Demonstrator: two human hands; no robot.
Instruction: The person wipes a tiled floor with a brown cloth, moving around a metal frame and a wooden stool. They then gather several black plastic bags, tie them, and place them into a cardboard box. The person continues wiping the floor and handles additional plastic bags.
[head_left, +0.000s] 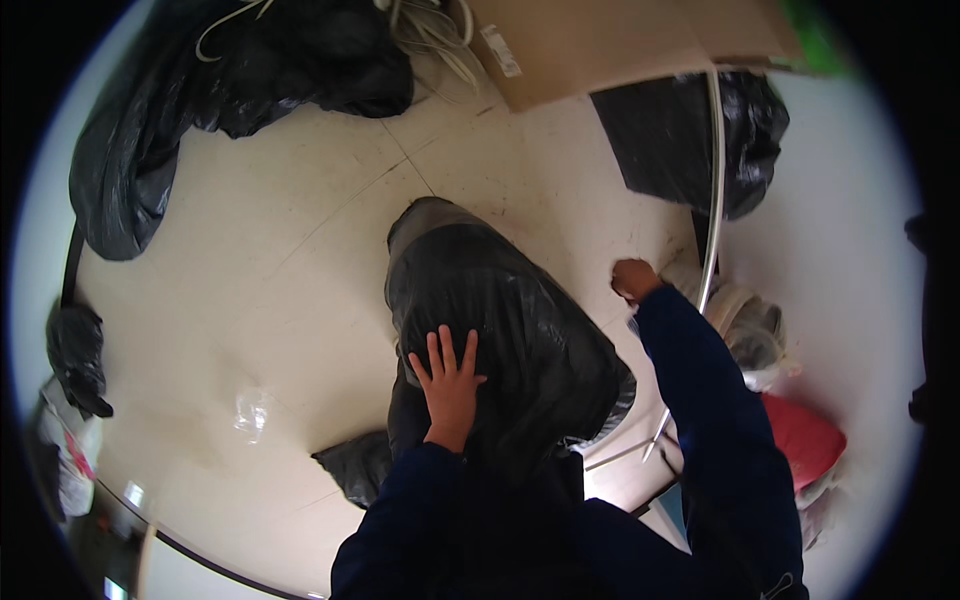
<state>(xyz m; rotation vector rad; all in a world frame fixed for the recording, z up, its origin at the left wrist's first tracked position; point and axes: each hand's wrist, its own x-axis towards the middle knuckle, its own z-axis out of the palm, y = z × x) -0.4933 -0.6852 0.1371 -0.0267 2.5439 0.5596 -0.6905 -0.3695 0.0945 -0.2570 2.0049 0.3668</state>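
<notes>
A large, filled black plastic bag (517, 330) lies on the tiled floor in front of me, with a greyish end pointing away. My left hand (450, 382) rests flat on top of it, fingers spread. Off to the right of the bag, my right hand (634, 280) is curled above the floor, beside a long metal pole (716, 165). Whether its fingers hold anything cannot be made out; a bit of dark material shows just below the wrist. A smaller black plastic piece (358, 465) sticks out near my left forearm.
More black bags lie at the upper left (300, 67), upper right (660, 142) and far left (76, 352). A cardboard box (600, 45) and pale cords (439, 37) are at the top. Wrapped bundles (750, 330) and a red item (802, 439) sit along the right wall.
</notes>
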